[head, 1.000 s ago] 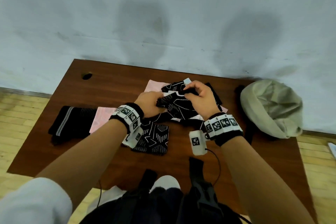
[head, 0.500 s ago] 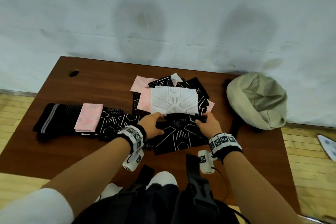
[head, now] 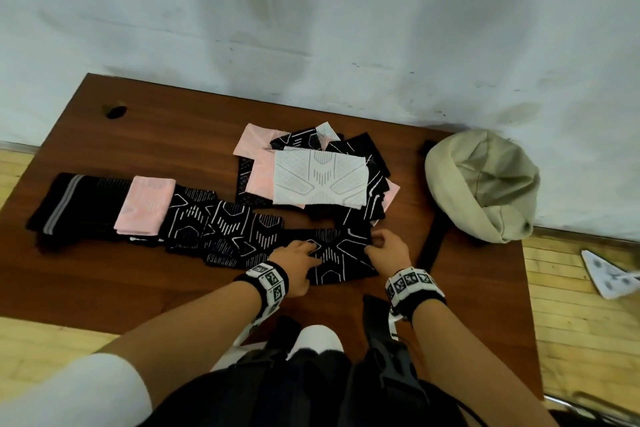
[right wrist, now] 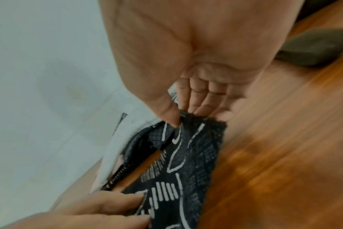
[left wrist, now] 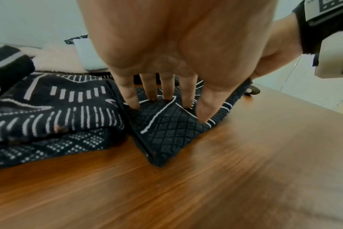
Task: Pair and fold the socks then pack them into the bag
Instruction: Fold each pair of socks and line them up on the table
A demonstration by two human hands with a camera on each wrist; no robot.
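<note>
Black patterned sock (head: 341,258) flat on table (head: 173,135) | left hand (head: 294,262) presses it, fingers straight | right hand (head: 388,251) pinches its corner | bag (head: 485,184) at right

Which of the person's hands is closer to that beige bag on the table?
Right. The right hand pinches the black sock on the side toward the bag; the left hand presses the sock's far side.

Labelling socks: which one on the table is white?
The white sock, patterned with grey lines, lying flat on top of the pile at the table's middle. The others are black with white lines, or pink.
</note>
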